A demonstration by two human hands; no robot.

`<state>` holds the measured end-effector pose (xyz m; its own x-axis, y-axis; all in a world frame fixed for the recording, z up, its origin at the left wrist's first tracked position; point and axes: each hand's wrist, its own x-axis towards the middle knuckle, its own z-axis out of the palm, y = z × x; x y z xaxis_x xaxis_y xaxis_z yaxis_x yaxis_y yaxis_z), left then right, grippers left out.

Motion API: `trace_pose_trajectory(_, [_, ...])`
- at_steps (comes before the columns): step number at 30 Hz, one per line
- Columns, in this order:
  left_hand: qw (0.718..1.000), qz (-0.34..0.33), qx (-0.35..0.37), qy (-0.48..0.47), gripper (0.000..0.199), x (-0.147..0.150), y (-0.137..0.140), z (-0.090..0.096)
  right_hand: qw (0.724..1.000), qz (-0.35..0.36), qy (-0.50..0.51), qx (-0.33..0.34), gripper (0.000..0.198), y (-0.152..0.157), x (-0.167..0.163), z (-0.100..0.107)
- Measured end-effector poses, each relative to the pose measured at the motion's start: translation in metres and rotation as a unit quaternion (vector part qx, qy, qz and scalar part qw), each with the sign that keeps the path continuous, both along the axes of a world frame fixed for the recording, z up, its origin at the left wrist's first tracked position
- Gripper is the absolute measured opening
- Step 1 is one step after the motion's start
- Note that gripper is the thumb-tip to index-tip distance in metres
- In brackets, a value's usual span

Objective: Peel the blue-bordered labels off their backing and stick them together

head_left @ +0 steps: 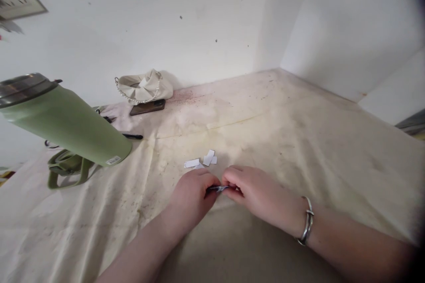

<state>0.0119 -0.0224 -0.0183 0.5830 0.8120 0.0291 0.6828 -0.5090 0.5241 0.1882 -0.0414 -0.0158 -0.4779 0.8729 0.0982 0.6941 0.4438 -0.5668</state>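
My left hand (pixel 191 196) and my right hand (pixel 257 190) meet low in the middle of the view, both closed in a pinch. Between their fingertips is a small, thin, dark-and-silvery piece (pixel 219 188), mostly covered by the fingers, so its kind cannot be made out. Just beyond the hands, several small white paper slips (pixel 209 158) lie on the cloth, some overlapping. One white slip (pixel 191 163) rests to the left of the others, close to my left hand's knuckles. A silver bangle (pixel 308 221) circles my right wrist.
A tall green tumbler (pixel 73 124) stands at left, beside a green strap-like holder (pixel 69 168). A black pen (pixel 133 136) pokes out behind it. Further back, a white pouch with beads (pixel 144 87) sits by a phone (pixel 148 107). Creased cloth (pixel 299 150) covers the table up to the walls.
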Motion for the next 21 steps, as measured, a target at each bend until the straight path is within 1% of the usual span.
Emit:
trace_pose_trajectory(3, [1.000,-0.006,-0.006,-0.005,0.017,-0.001,0.000,0.002,0.999,0.022,-0.007,0.027,0.008,0.000,0.000,0.003])
trace_pose_trajectory(7, [0.998,-0.052,-0.030,0.013,0.014,-0.009,0.000,0.011,0.997,0.051,-0.032,0.053,0.005,0.000,-0.001,0.004])
trace_pose_trajectory(9, [0.996,-0.067,-0.045,0.026,0.020,-0.012,0.000,0.015,0.995,0.060,-0.046,0.061,0.006,0.000,-0.003,0.003])
trace_pose_trajectory(11, [0.997,-0.059,-0.048,0.029,0.022,-0.012,0.000,0.015,0.994,0.066,-0.052,0.069,0.006,0.000,-0.005,0.002])
trace_pose_trajectory(14, [0.999,-0.025,-0.028,0.019,0.008,-0.008,-0.001,0.007,0.994,0.062,-0.040,0.082,0.008,0.000,-0.006,0.000])
trace_pose_trajectory(15, [0.999,-0.019,-0.022,0.016,0.009,-0.007,-0.001,0.004,0.994,0.058,-0.029,0.087,0.011,0.001,-0.005,0.000])
trace_pose_trajectory(17, [1.000,-0.008,-0.015,0.010,0.011,-0.005,-0.001,0.000,0.995,0.047,-0.003,0.088,0.025,0.003,-0.002,-0.002])
trace_pose_trajectory(19, [1.000,0.008,-0.013,-0.001,0.011,-0.004,-0.001,-0.002,0.996,0.036,0.017,0.075,0.043,0.006,0.003,-0.004])
trace_pose_trajectory(21, [1.000,0.029,-0.008,-0.008,0.009,-0.005,-0.001,-0.002,0.998,0.026,0.023,0.056,0.051,0.008,0.007,-0.008])
